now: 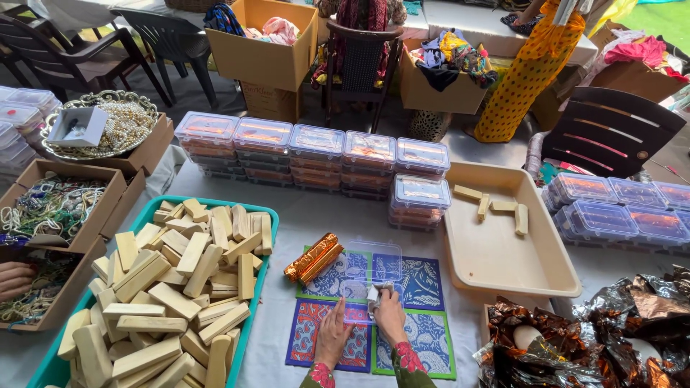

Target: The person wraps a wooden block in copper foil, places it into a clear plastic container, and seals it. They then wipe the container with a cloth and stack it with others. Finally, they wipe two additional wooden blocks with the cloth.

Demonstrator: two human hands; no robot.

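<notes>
Left hand [333,332] flat, fingers together and extended, pressed down on blue-and-red patterned card [329,338] — likely pinning the sheet so it stays put. Right hand [389,316] just beside it, fingertips pinching small white scrap [374,294] at the near edge of clear plastic lid [370,261]; scrap held low, touching the card surface, as if wiping or smoothing. Cannot tell whether scrap is cloth or paper.

Beyond the fingertips: four patterned cards laid edge to edge in a block, lid resting across the far two. Ahead and left of left hand, gold foil-wrapped sticks [313,257] lying together on a green-edged card.

Well left of left hand: teal tray [253,338] heaped with pale wooden blocks [172,287]. Right of right hand: beige tray [503,276] with a few blocks at its far end. Nearer right, crumpled dark foil [596,338]. Far beyond, stacked clear boxes [316,154] in a row. Another person's hand [13,279] at the far left edge, on a bead box.
</notes>
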